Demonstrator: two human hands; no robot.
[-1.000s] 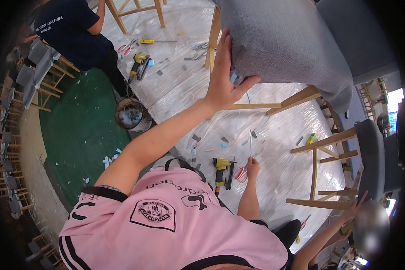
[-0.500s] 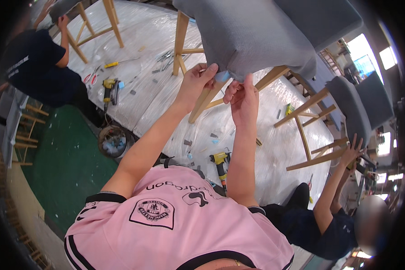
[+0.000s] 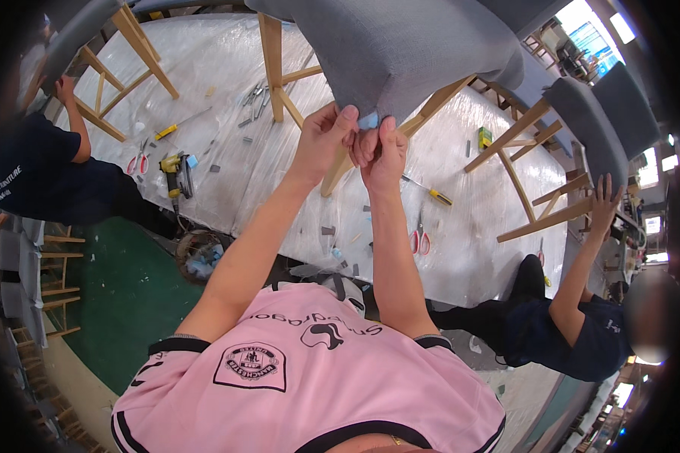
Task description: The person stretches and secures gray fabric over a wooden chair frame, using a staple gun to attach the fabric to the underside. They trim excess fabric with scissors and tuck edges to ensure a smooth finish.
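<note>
A grey fabric-covered chair seat [image 3: 400, 53] on wooden legs stands before me, one corner toward me. At that corner my left hand [image 3: 325, 143] pinches the loose lower edge of the fabric between thumb and fingers. Close beside it, my right hand [image 3: 382, 155] grips the same edge, thumb on the outside and fingers curled underneath. A bit of pale blue foam [image 3: 368, 120] shows between the two thumbs. Behind my hands, one wooden leg [image 3: 336, 177] is partly hidden. The underside of the seat is out of sight.
The plastic-covered table [image 3: 227, 151] carries a yellow nail gun [image 3: 175, 177], red-handled scissors [image 3: 421, 240], a screwdriver [image 3: 440, 197], a tape measure [image 3: 484, 137] and scraps. Co-workers handle other chairs at left and right [image 3: 593, 113]. A scrap bin [image 3: 196, 257] stands by the table's edge.
My hands have drawn closer together at the fabric corner, and less blue foam shows. My view has shifted, bringing a screwdriver and scissors into sight right of my right arm.
</note>
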